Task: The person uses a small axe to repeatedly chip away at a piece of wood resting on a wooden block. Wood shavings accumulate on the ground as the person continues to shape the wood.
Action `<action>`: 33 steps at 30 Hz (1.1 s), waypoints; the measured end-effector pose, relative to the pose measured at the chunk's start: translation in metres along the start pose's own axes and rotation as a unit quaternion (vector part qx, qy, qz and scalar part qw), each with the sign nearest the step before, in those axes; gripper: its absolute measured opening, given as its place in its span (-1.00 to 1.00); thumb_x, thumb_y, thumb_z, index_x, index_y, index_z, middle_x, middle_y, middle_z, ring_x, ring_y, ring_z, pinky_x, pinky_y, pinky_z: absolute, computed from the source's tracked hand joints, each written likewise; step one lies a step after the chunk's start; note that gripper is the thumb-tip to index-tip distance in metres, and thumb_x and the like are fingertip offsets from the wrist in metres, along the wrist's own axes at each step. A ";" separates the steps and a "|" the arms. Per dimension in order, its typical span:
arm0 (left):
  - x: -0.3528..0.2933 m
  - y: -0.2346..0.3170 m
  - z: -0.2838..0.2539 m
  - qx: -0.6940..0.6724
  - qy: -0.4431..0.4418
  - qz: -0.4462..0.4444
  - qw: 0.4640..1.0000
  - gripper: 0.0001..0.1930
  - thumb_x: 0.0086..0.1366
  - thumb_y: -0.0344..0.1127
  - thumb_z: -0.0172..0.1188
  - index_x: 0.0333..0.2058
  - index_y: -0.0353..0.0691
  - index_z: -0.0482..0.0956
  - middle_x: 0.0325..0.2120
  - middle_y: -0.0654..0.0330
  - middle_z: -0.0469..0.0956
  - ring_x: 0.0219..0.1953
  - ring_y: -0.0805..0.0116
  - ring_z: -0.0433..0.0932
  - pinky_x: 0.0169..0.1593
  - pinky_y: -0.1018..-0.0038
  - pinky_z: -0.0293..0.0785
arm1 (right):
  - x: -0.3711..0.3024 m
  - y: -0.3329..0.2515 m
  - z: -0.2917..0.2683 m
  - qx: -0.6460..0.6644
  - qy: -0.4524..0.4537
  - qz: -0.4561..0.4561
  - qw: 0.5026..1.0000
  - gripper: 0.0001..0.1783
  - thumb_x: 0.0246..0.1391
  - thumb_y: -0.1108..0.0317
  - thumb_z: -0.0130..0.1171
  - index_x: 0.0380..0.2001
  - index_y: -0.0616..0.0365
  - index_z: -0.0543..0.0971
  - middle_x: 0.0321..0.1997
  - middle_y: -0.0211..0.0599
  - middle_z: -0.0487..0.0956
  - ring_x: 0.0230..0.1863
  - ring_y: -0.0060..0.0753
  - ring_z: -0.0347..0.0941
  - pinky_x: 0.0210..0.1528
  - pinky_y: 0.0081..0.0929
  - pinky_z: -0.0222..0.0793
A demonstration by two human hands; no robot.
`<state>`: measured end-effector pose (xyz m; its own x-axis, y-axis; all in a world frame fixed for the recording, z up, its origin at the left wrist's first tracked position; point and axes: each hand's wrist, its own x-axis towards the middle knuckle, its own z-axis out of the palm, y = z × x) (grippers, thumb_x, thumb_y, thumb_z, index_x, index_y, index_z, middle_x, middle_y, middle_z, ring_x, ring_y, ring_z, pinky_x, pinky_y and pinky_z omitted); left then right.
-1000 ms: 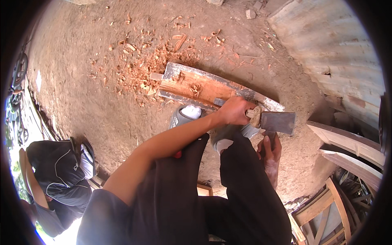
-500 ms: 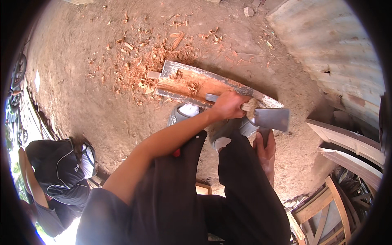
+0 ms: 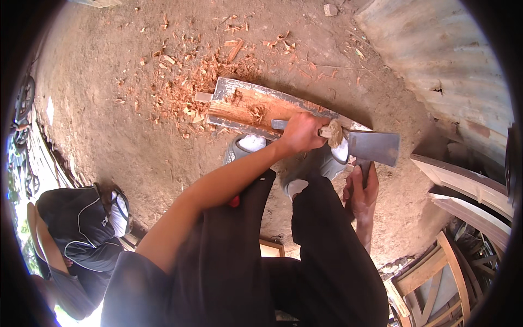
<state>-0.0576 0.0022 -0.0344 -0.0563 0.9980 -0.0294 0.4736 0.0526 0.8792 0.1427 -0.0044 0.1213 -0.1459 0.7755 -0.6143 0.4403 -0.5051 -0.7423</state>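
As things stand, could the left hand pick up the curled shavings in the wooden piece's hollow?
Probably not without letting go: the left hand is closed around the chisel. Otherwise the way to the shavings looks open, with only that tool between.

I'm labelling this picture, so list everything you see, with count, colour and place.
Chisel: one, grey blade, over the wood
Flat-headed tool: one, dark grey, right of the chisel
Hollowed wood: one, orange-brown with grey edges, centre
Shavings: many, orange-tan, on ground and wood
Ground: one, brown, throughout
Metal sheet: apparently one, pale, upper right
Stone: one, pale, top
Boards: at least two, brown, right
Wooden frame: one, tan, lower right
Other person: one, dark clothes, lower left
Shoes: two, grey, below the wood
Trousers: one pair, black, bottom
Left hand: one, bare, gripping the chisel
Right hand: one, bare, gripping the flat-headed tool
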 end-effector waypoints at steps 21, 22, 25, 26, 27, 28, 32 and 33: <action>0.005 0.004 -0.001 0.022 -0.067 -0.026 0.997 -0.78 0.02 -0.16 0.31 -0.33 -0.05 0.69 -0.54 -0.04 0.65 -0.39 -0.12 0.67 -0.28 0.02 0.57 | 0.015 -0.001 0.004 0.025 0.084 0.023 0.996 -0.72 0.47 0.16 0.00 0.00 0.15 0.42 -0.53 -0.46 0.39 -0.69 -0.60 0.33 -0.69 -0.55 0.28; 0.006 0.004 0.000 0.025 -0.071 -0.024 0.997 -0.78 0.02 -0.16 0.31 -0.33 -0.05 0.69 -0.54 -0.04 0.65 -0.39 -0.12 0.67 -0.28 0.03 0.58 | 0.017 0.012 0.006 0.009 0.070 0.007 0.997 -0.71 0.47 0.15 0.02 0.01 0.15 0.42 -0.54 -0.45 0.40 -0.69 -0.59 0.34 -0.69 -0.55 0.28; 0.006 0.006 -0.003 0.033 -0.086 -0.032 0.995 -0.76 0.02 -0.16 0.31 -0.31 -0.05 0.70 -0.53 -0.04 0.65 -0.38 -0.12 0.67 -0.27 0.03 0.58 | 0.022 0.014 0.000 -0.070 -0.013 0.029 0.997 -0.71 0.47 0.14 0.03 -0.04 0.16 0.41 -0.60 -0.45 0.37 -0.69 -0.60 0.33 -0.68 -0.55 0.27; 0.003 0.005 -0.003 0.034 -0.074 -0.028 0.996 -0.76 0.02 -0.16 0.32 -0.31 -0.05 0.70 -0.52 -0.04 0.66 -0.38 -0.12 0.67 -0.27 0.03 0.58 | 0.022 0.007 -0.005 -0.055 -0.014 0.046 0.997 -0.71 0.47 0.14 0.02 -0.05 0.16 0.42 -0.60 -0.46 0.36 -0.69 -0.61 0.33 -0.69 -0.55 0.26; 0.001 0.003 -0.003 0.036 -0.063 -0.024 0.997 -0.76 0.03 -0.16 0.32 -0.31 -0.05 0.69 -0.52 -0.03 0.66 -0.38 -0.12 0.68 -0.27 0.03 0.58 | 0.022 0.001 -0.010 -0.039 -0.014 0.064 0.997 -0.71 0.47 0.13 0.02 -0.06 0.16 0.42 -0.61 -0.46 0.36 -0.69 -0.61 0.33 -0.69 -0.55 0.26; -0.001 0.001 -0.003 0.037 -0.051 -0.020 0.998 -0.76 0.03 -0.16 0.32 -0.31 -0.05 0.69 -0.52 -0.02 0.66 -0.38 -0.12 0.68 -0.27 0.03 0.58 | 0.024 0.009 -0.013 -0.026 -0.015 0.016 0.999 -0.71 0.47 0.12 0.01 -0.09 0.16 0.41 -0.59 -0.46 0.37 -0.70 -0.61 0.32 -0.72 -0.55 0.25; 0.003 0.004 -0.002 0.034 -0.089 -0.015 0.995 -0.77 0.02 -0.16 0.33 -0.32 -0.06 0.69 -0.53 -0.02 0.66 -0.38 -0.11 0.68 -0.27 0.04 0.58 | 0.012 0.021 0.011 0.046 0.082 0.012 0.995 -0.68 0.46 0.05 0.03 -0.13 0.09 0.40 -0.59 -0.48 0.33 -0.71 -0.62 0.29 -0.70 -0.58 0.22; 0.002 0.005 0.000 0.035 -0.096 -0.020 0.995 -0.77 0.00 -0.17 0.34 -0.34 -0.07 0.69 -0.54 -0.02 0.65 -0.38 -0.12 0.67 -0.27 0.05 0.58 | 0.012 0.029 0.011 -0.031 0.030 0.001 0.999 -0.71 0.45 0.07 0.03 -0.13 0.09 0.40 -0.59 -0.47 0.34 -0.73 -0.61 0.28 -0.71 -0.58 0.21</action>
<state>-0.0560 0.0044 -0.0303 0.0885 0.9831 -0.1603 0.5348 0.0889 0.8403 0.1438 -0.0146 0.0893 -0.0929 0.7963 -0.5978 0.4941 -0.4843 -0.7220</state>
